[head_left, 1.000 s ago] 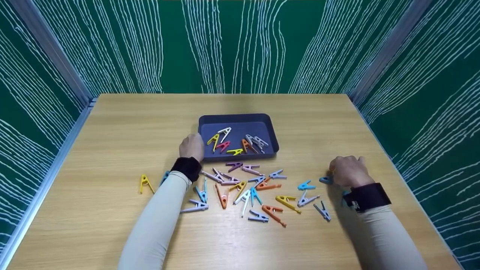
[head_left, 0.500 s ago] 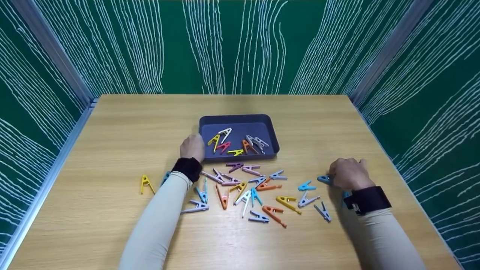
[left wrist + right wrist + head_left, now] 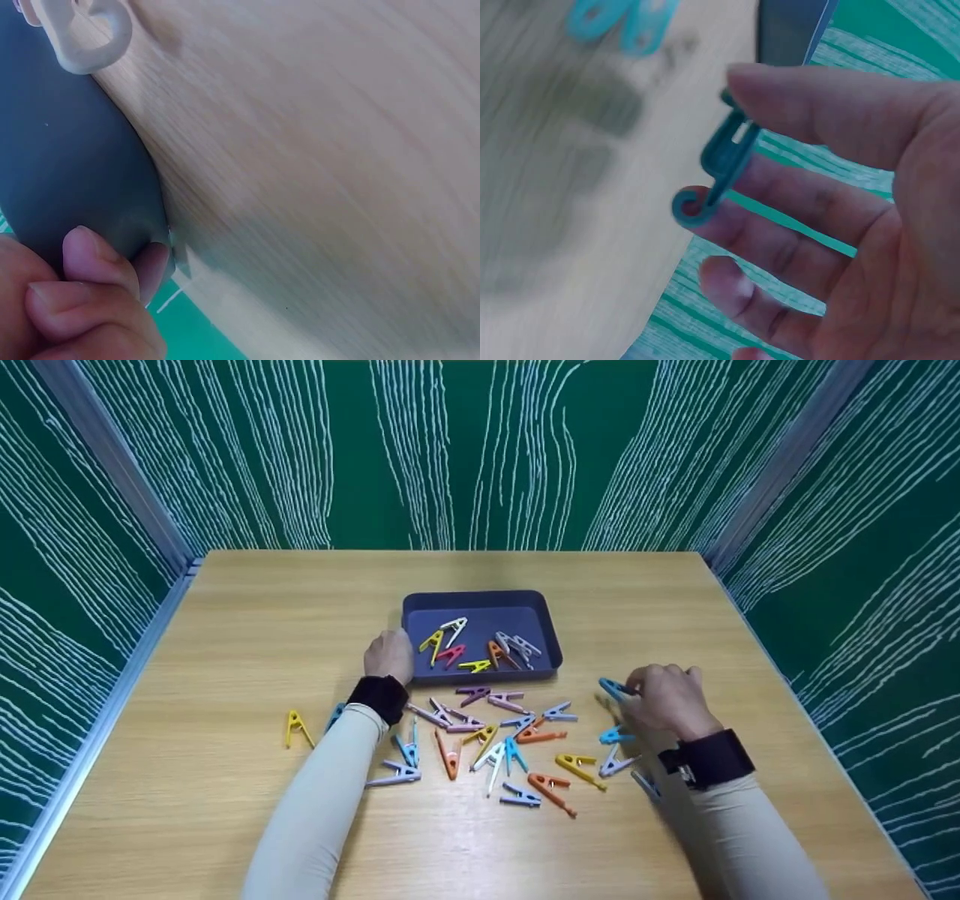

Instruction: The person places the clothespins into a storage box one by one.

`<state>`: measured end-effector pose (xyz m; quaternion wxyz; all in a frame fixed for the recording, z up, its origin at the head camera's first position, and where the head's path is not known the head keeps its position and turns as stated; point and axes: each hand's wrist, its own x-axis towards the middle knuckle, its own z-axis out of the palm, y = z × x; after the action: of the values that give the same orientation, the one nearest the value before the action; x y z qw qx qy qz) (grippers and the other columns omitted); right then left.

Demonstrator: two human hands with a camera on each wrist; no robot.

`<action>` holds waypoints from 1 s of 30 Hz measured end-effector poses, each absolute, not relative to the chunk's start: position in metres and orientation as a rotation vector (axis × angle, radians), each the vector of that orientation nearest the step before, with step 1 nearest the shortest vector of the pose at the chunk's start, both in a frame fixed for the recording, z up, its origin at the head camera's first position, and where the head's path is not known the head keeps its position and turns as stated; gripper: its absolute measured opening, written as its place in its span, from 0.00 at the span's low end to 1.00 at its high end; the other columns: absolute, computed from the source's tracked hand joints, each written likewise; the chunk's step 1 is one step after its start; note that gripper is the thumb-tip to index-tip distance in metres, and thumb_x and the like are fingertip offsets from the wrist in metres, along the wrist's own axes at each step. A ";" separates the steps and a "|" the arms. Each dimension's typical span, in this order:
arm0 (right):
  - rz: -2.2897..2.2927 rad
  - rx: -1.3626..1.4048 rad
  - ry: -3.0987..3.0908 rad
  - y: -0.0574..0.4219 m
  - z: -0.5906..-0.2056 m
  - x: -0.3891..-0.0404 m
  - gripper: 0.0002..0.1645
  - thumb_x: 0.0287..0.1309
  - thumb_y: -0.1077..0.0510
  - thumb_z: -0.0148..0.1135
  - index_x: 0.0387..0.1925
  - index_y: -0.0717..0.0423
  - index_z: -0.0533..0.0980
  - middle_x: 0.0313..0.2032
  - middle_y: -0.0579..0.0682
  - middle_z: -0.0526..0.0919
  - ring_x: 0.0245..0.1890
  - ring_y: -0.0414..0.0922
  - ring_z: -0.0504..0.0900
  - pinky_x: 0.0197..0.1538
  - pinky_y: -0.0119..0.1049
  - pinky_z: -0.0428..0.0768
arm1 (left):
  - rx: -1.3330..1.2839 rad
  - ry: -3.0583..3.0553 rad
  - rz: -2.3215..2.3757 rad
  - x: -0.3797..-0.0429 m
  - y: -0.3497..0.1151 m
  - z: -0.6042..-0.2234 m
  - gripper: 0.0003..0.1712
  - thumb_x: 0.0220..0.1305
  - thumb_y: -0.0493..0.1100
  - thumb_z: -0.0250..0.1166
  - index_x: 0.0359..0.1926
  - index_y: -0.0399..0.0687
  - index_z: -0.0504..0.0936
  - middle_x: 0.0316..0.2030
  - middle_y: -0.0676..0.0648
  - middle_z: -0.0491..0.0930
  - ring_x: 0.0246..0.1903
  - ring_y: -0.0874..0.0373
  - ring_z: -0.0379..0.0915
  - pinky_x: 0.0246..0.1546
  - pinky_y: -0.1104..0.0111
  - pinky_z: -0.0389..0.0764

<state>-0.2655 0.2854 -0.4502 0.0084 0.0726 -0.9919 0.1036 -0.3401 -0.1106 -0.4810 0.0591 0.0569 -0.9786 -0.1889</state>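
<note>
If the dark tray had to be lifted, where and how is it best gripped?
Probably by both short rims, one hand from each side. The dark tray is longer across than deep, with raised walls to pinch; holding both ends should keep its loose clips level. The purple clip and others crowd the near side; the left hand is at the left wall.

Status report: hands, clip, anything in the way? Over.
Left hand holding tray's left side. Right hand pinching blue clip above table. Loose clips in front of tray; none seen directly between tray and blue clip.
</note>
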 end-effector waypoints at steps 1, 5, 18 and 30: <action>0.336 0.233 -3.083 0.281 -0.450 -0.267 0.14 0.36 0.52 0.65 0.31 0.52 0.80 0.24 0.46 0.79 0.28 0.49 0.70 0.35 0.48 0.53 | 0.172 -2.959 -0.573 -0.340 -0.111 -0.481 0.16 0.60 0.34 0.43 0.32 0.38 0.79 0.32 0.38 0.79 0.32 0.45 0.76 0.31 0.56 0.75; 0.385 0.236 -3.040 0.260 -0.449 -0.274 0.16 0.38 0.50 0.66 0.32 0.53 0.79 0.25 0.47 0.79 0.28 0.49 0.69 0.36 0.47 0.53 | 0.175 -2.951 -0.574 -0.339 -0.111 -0.481 0.16 0.60 0.33 0.43 0.31 0.38 0.79 0.31 0.38 0.79 0.32 0.45 0.76 0.31 0.56 0.75; 0.464 0.323 -2.848 0.201 -0.450 -0.301 0.16 0.39 0.45 0.67 0.29 0.51 0.79 0.22 0.45 0.78 0.28 0.48 0.68 0.41 0.47 0.54 | 0.141 -2.960 -0.554 -0.342 -0.111 -0.482 0.16 0.61 0.34 0.44 0.32 0.39 0.80 0.31 0.39 0.79 0.32 0.46 0.76 0.29 0.56 0.75; 0.391 0.302 -2.784 0.161 -0.462 -0.330 0.21 0.40 0.45 0.67 0.34 0.53 0.80 0.27 0.49 0.80 0.30 0.50 0.69 0.41 0.47 0.56 | 0.161 -2.968 -0.573 -0.343 -0.112 -0.482 0.17 0.61 0.35 0.43 0.33 0.40 0.81 0.33 0.38 0.79 0.32 0.46 0.76 0.30 0.56 0.75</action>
<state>-0.3304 0.1608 -0.4617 0.1562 0.1054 -0.9726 0.1364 -0.3428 -0.1116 -0.4821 0.0571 0.0532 -0.9789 -0.1890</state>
